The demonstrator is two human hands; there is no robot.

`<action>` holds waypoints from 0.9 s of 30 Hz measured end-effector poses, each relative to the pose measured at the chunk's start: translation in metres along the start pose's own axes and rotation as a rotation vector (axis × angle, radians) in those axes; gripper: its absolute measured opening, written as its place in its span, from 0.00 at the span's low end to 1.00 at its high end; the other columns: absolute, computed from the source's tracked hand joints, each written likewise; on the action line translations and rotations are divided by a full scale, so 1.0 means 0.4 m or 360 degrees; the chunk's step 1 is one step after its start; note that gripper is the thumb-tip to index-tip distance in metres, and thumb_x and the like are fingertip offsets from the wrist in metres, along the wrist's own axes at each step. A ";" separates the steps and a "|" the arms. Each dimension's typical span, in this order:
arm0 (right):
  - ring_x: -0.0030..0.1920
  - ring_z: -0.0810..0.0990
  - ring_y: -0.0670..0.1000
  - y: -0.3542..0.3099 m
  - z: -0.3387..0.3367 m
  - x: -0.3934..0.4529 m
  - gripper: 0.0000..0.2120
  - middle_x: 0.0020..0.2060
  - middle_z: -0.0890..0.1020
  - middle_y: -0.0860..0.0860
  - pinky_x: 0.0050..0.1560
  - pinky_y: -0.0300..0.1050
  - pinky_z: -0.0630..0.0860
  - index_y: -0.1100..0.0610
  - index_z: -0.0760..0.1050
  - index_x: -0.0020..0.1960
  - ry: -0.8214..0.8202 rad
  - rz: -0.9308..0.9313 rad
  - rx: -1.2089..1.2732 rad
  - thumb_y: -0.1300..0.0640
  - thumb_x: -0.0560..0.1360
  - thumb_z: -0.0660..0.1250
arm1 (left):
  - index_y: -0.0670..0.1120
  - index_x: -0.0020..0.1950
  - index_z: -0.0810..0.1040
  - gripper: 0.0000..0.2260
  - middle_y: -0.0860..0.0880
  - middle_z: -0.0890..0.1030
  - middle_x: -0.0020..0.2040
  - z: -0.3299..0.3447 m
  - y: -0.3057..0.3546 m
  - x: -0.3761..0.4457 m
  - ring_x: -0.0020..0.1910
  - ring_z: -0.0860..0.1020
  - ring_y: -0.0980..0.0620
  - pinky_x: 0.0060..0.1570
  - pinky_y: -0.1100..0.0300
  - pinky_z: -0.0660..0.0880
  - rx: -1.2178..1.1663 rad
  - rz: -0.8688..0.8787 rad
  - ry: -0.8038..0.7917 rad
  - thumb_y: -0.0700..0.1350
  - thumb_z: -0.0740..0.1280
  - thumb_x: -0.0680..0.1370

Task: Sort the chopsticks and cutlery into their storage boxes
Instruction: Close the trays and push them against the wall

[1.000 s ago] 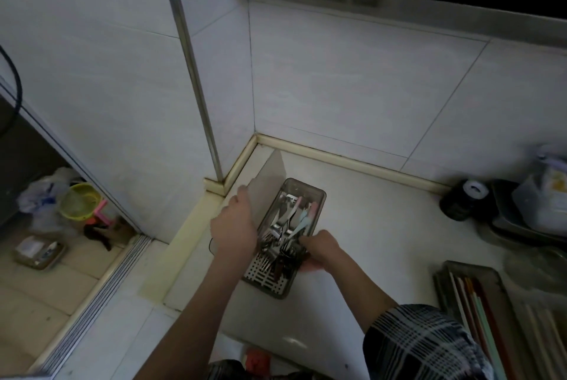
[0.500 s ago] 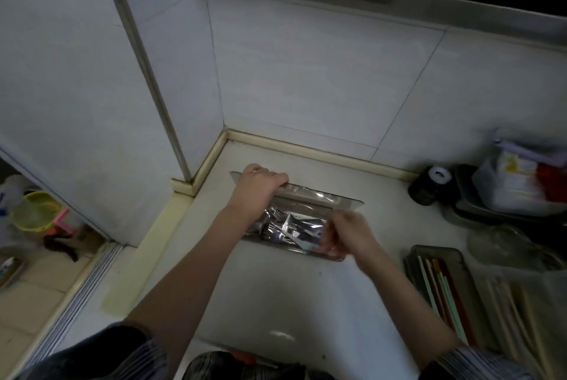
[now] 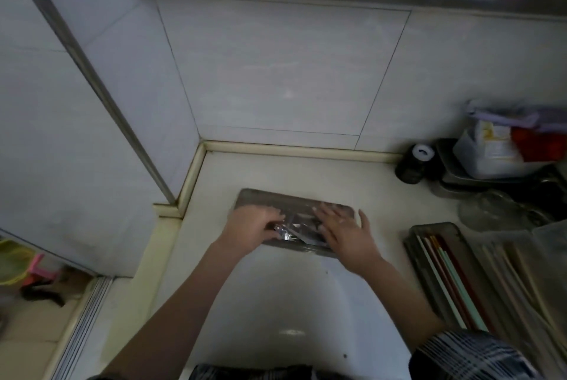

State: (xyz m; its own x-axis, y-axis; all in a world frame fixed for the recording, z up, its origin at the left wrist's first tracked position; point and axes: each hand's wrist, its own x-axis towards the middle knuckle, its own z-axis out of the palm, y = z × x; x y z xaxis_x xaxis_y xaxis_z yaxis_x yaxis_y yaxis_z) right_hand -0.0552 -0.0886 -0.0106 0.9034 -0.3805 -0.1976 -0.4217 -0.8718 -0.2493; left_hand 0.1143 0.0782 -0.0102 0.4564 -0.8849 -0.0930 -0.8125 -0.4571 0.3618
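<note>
in the head view, the cutlery box (image 3: pixel 294 220) lies on the white counter (image 3: pixel 276 287) straight ahead of the person, near the corner where the tiled wall (image 3: pixel 276 72) meets the side panel. its long axis runs left to right across the view, tipped a little so the right end sits lower in the frame, and a clear lid (image 3: pixel 276 200) lies over it with metal cutlery (image 3: pixel 288 231) glinting through between the hands. both hands rest on top of it. the left hand (image 3: pixel 251 227) sits on the left half with fingers loosely bent over the lid; i cannot tell whether they hook its edge or merely press. the right hand (image 3: pixel 343 227) lies flat on the right half with fingers spread straight and the thumb out past the box's right end. the hands are apart, one on each half, with neither clamped on anything that shows plainly. this looks like the lid being pressed shut, so the coming move likely turns on pushing straight down along that long axis, and both hands are equally placed for it. the chopstick box (image 3: pixel 441 275) stands open well to the right, its long axis running away from the person and slightly leftward, with coloured chopsticks (image 3: pixel 445 272) lying lengthwise in it; the right hand is the nearer one. beyond it stand a dark jar (image 3: pixel 414 165) and a tray (image 3: pixel 454 174) of packets, dim and hard to read.
</note>
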 end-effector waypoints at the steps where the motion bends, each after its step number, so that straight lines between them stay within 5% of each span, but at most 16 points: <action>1: 0.76 0.44 0.41 0.003 0.027 -0.009 0.25 0.76 0.50 0.39 0.73 0.62 0.41 0.39 0.47 0.76 -0.0089 0.0022 0.0021 0.39 0.80 0.40 | 0.52 0.70 0.70 0.27 0.51 0.67 0.72 0.009 -0.006 -0.012 0.72 0.65 0.52 0.70 0.55 0.62 0.0060 0.0020 -0.0166 0.59 0.68 0.72; 3: 0.73 0.34 0.39 0.011 0.064 -0.019 0.28 0.75 0.40 0.37 0.72 0.66 0.40 0.39 0.38 0.75 -0.0141 0.0053 0.0034 0.36 0.76 0.36 | 0.55 0.76 0.54 0.35 0.51 0.49 0.78 0.034 -0.016 -0.033 0.77 0.48 0.51 0.74 0.46 0.47 0.0213 0.0029 -0.0369 0.63 0.63 0.74; 5: 0.72 0.31 0.39 0.017 0.071 -0.018 0.33 0.73 0.36 0.35 0.71 0.66 0.37 0.38 0.36 0.75 -0.0136 0.0059 0.0044 0.32 0.71 0.34 | 0.59 0.76 0.43 0.32 0.52 0.40 0.78 0.059 -0.019 -0.044 0.76 0.39 0.50 0.71 0.38 0.41 0.0330 -0.0035 -0.0362 0.61 0.57 0.78; 9: 0.73 0.30 0.42 0.026 0.072 -0.013 0.34 0.72 0.34 0.37 0.71 0.65 0.35 0.38 0.32 0.74 -0.0125 0.0061 -0.0089 0.30 0.71 0.38 | 0.61 0.75 0.39 0.25 0.50 0.37 0.77 0.079 0.010 -0.032 0.76 0.36 0.47 0.68 0.33 0.41 0.0432 -0.0156 -0.0336 0.54 0.49 0.82; 15: 0.75 0.35 0.44 0.034 0.045 -0.025 0.25 0.76 0.39 0.42 0.69 0.68 0.36 0.38 0.38 0.75 -0.0106 0.0247 0.0040 0.45 0.82 0.45 | 0.58 0.76 0.37 0.25 0.49 0.37 0.77 0.089 0.067 0.006 0.75 0.36 0.45 0.68 0.33 0.42 0.0398 -0.0305 -0.0353 0.53 0.48 0.83; 21: 0.76 0.41 0.43 0.166 0.016 -0.155 0.26 0.77 0.46 0.43 0.72 0.65 0.37 0.42 0.44 0.77 0.0186 0.0643 0.0257 0.46 0.82 0.51 | 0.35 0.74 0.37 0.34 0.35 0.38 0.75 0.107 0.201 0.050 0.74 0.39 0.33 0.72 0.37 0.47 0.0636 -0.0365 -0.0434 0.39 0.58 0.79; 27: 0.77 0.52 0.49 0.336 -0.035 -0.337 0.24 0.75 0.60 0.49 0.73 0.61 0.48 0.50 0.61 0.74 0.0826 0.1171 0.0261 0.55 0.79 0.60 | 0.47 0.77 0.40 0.37 0.41 0.40 0.77 0.171 0.440 0.123 0.75 0.38 0.39 0.70 0.35 0.39 0.0643 0.0247 -0.0441 0.41 0.61 0.76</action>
State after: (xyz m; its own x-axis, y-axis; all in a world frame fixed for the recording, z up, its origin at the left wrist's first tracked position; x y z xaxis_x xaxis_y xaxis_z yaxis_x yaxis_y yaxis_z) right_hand -0.2325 -0.1586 -0.0043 0.3069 -0.9483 0.0808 -0.8747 -0.3145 -0.3687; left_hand -0.0311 -0.0519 -0.0145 0.2507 -0.9105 -0.3288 -0.9633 -0.2683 0.0085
